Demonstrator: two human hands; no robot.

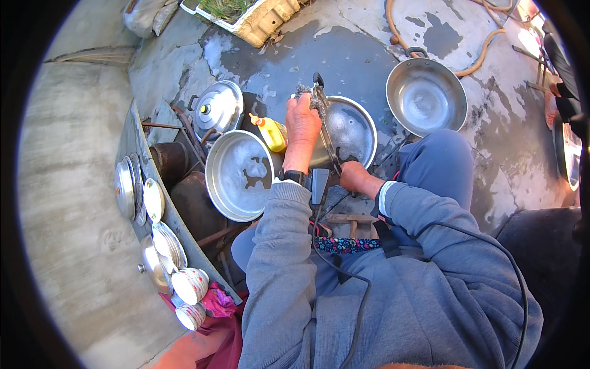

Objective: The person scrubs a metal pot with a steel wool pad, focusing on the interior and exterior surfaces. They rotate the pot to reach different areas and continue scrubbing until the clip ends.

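Observation:
My left hand [303,121] presses a grey scouring pad of metal wool [318,102] against a metal pan [328,133], which is seen nearly edge-on with a black loop handle at its top. The pan's lower rim is gripped by my right hand [354,177]. Beneath the pan stands a metal basin [352,131] with liquid in it. A yellow bottle [273,134] with an orange cap lies left of my left wrist. Beside it is a round aluminium pot [242,175] with some water inside. A domed metal lid [218,110] rests behind that pot.
A two-handled pan [421,99] stands at the right, near a hose [479,57]. Along the left, a ledge [173,198] holds plates, lids and patterned bowls [190,285]. At the top is a crate [258,23] with greens. Part of another person [564,69] shows at the right edge.

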